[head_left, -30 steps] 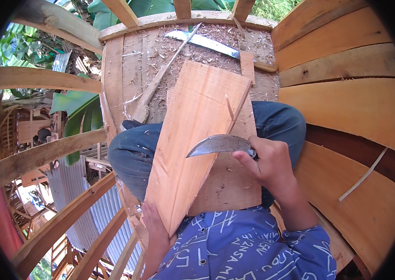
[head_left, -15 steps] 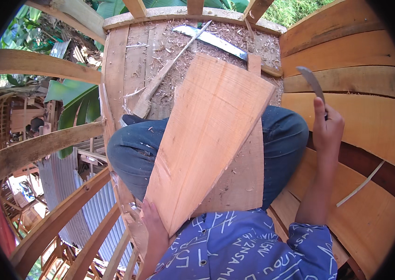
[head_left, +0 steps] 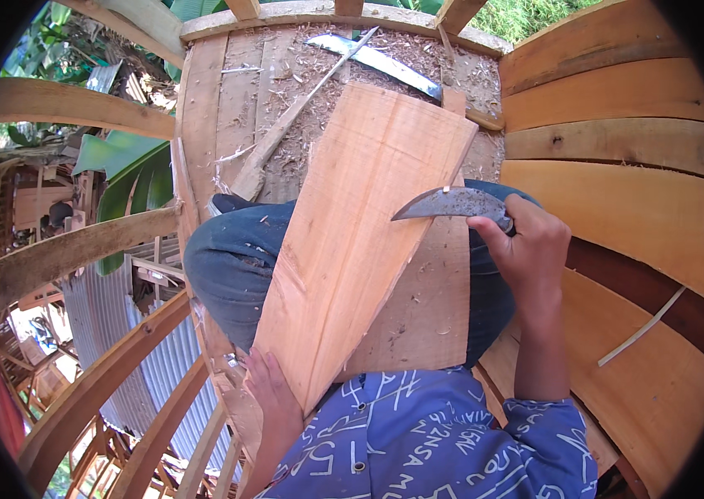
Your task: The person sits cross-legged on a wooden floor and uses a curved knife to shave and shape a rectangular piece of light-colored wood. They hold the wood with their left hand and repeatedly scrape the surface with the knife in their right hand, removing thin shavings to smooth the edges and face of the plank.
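Observation:
A wide, tapering wooden board (head_left: pixel 360 224) leans across my lap, its narrow end toward my body. At that narrow end, my left hand (head_left: pixel 272 389) holds the board by its left edge, fingers against the wood. My right hand (head_left: pixel 535 249) is closed around the handle of a curved knife (head_left: pixel 452 204); the handle is mostly hidden in the fist. The dark blade points left, over the board's right edge, with a small pale chip on its upper side. Beneath the tapering board, a second flat board (head_left: pixel 431 308) lies between my legs.
Beyond the board, a long shiny blade (head_left: pixel 394 73) with a wooden handle (head_left: pixel 485 121) lies among shavings. A pointed wooden stick (head_left: pixel 277 137) crosses it. Slatted rails (head_left: pixel 102 249) stand on the left, with a drop behind them; a plank wall (head_left: pixel 610 141) rises on the right.
My right hand has swung the curved knife left and down from beside the plank wall to the board's right edge. My left hand stays on the board, which has shifted slightly.

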The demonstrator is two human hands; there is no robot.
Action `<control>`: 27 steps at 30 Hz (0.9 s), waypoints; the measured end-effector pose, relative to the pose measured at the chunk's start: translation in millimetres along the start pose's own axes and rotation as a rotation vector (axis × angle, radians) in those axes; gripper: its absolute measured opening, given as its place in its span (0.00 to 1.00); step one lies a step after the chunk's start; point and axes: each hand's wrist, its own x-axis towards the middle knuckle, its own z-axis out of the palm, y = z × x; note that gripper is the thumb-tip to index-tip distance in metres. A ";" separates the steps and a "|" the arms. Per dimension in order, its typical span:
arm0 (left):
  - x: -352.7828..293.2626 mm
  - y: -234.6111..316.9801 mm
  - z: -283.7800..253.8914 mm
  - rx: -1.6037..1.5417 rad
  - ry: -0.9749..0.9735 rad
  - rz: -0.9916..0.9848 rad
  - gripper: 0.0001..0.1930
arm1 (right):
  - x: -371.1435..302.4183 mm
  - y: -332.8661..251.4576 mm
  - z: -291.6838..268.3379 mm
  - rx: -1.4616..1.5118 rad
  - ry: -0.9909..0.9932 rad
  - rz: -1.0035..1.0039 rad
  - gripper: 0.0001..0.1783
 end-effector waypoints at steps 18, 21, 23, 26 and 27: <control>2.7 21.0 -15.5 0.026 -0.031 0.004 0.33 | 6.2 17.8 1.5 0.015 0.040 0.270 0.32; 3.4 21.0 -14.5 0.005 -0.036 -0.005 0.33 | -5.1 12.4 1.9 0.193 -0.009 0.290 0.31; 3.5 12.6 -9.1 -0.005 -0.022 0.008 0.33 | -11.7 1.4 0.1 0.209 -0.038 0.175 0.31; 3.8 13.6 -8.8 0.018 -0.025 0.005 0.33 | -15.4 -12.3 -1.7 0.174 -0.052 0.072 0.31; 3.7 14.9 -8.7 0.017 -0.031 -0.001 0.33 | -14.2 -15.7 -0.9 0.160 -0.049 0.042 0.31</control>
